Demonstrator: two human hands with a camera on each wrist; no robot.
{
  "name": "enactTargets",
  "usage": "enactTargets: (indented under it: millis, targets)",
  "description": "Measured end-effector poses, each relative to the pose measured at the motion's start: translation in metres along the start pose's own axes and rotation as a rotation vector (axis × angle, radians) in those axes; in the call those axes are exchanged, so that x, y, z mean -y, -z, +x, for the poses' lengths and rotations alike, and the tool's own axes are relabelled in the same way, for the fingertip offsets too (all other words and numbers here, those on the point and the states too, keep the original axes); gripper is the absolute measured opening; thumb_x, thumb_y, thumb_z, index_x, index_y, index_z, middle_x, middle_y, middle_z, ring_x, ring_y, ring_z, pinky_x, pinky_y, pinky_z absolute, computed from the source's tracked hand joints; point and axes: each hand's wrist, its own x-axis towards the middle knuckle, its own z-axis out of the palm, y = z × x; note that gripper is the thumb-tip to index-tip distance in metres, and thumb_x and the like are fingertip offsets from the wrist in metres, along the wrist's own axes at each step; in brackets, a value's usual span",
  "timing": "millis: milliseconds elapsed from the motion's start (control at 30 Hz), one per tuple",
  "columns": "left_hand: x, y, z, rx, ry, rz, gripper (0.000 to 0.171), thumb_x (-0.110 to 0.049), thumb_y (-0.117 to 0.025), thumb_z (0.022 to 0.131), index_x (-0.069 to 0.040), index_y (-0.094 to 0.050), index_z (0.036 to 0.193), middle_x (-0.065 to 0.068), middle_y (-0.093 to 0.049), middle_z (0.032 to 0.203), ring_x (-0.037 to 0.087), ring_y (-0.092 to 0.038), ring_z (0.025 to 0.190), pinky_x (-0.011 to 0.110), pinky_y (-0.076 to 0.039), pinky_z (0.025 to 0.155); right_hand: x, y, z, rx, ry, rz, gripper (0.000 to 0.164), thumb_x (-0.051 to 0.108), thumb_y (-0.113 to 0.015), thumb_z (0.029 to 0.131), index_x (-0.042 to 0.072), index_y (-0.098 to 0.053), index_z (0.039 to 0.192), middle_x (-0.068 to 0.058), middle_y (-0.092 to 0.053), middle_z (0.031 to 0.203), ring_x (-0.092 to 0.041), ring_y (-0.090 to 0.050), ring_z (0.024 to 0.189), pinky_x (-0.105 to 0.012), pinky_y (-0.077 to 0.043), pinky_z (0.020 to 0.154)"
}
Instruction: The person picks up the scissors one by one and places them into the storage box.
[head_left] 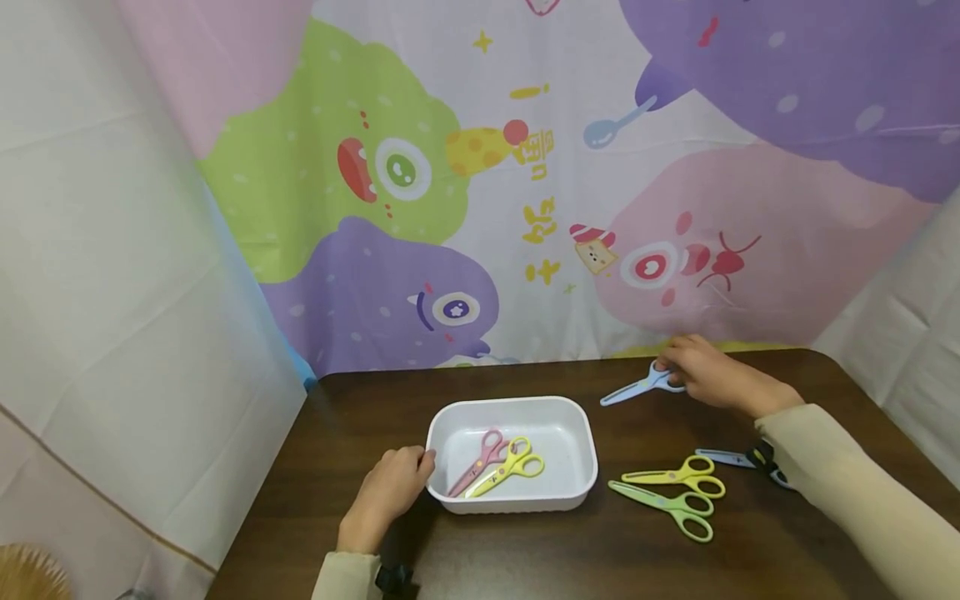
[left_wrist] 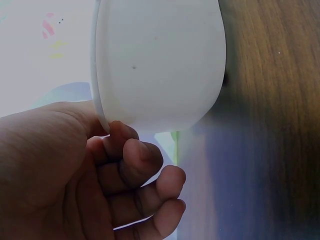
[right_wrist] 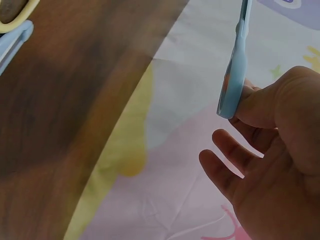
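Observation:
My left hand [head_left: 393,487] pinches the left rim of a white plastic tray [head_left: 517,505]; the left wrist view shows thumb and fingertips at the edge of the tray [left_wrist: 160,65]. Pink scissors [head_left: 480,462] and yellow scissors [head_left: 510,472] lie inside it. Light blue scissors [head_left: 637,389] hang from my right hand [head_left: 701,372], blades pointing left, right of the tray's far corner. In the right wrist view, thumb and finger pinch a handle loop of the blue scissors [right_wrist: 235,85], with the other fingers loose.
To the tray's right on the dark wooden table [head_left: 337,450] lie yellow scissors [head_left: 667,477], green scissors [head_left: 660,502] and another blue pair [head_left: 723,457], partly hidden by the right wrist. A cartoon-printed cloth [head_left: 540,333] hangs along the table's back edge.

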Motion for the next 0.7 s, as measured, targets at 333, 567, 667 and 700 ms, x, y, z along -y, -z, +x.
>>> enactTargets:
  millis: [333, 567, 667, 700]
  targets:
    - [-0.001, 0.002, 0.000, 0.013, 0.011, -0.002, 0.029, -0.027, -0.054, 0.102, -0.014, -0.063, 0.078, 0.005, -0.063, 0.076, 0.021, -0.056, 0.069, 0.045, -0.046, 0.061, 0.007, 0.004, 0.012, 0.019, 0.010, 0.019, 0.014, -0.007, -0.072, 0.086, 0.002, -0.071, 0.096, -0.009, -0.067, 0.093, -0.035, -0.063, 0.094, -0.056, -0.043, 0.093]
    - [-0.001, 0.002, 0.000, 0.019, 0.012, -0.001, 0.029, -0.027, -0.054, 0.103, -0.014, -0.062, 0.078, 0.005, -0.061, 0.075, 0.021, -0.054, 0.068, 0.044, -0.046, 0.061, 0.012, 0.004, 0.019, 0.014, 0.021, 0.021, 0.014, -0.006, -0.073, 0.085, 0.003, -0.072, 0.095, -0.006, -0.066, 0.091, -0.035, -0.061, 0.092, -0.056, -0.044, 0.090]
    - [-0.002, 0.001, 0.000, 0.019, 0.011, -0.002, 0.030, -0.027, -0.054, 0.103, -0.014, -0.061, 0.077, 0.005, -0.061, 0.074, 0.021, -0.054, 0.068, 0.044, -0.045, 0.061, 0.016, 0.004, 0.022, 0.003, 0.030, 0.030, 0.015, -0.007, -0.074, 0.083, 0.004, -0.072, 0.094, -0.006, -0.066, 0.091, -0.035, -0.061, 0.092, -0.055, -0.044, 0.090]
    - [-0.002, 0.001, 0.000, 0.019, 0.010, -0.002, 0.030, -0.027, -0.054, 0.103, -0.014, -0.061, 0.077, 0.004, -0.061, 0.074, 0.021, -0.054, 0.068, 0.044, -0.045, 0.061, 0.018, 0.004, 0.023, 0.004, 0.033, 0.034, 0.015, -0.007, -0.074, 0.083, 0.004, -0.072, 0.094, -0.006, -0.067, 0.091, -0.034, -0.061, 0.091, -0.054, -0.044, 0.089]
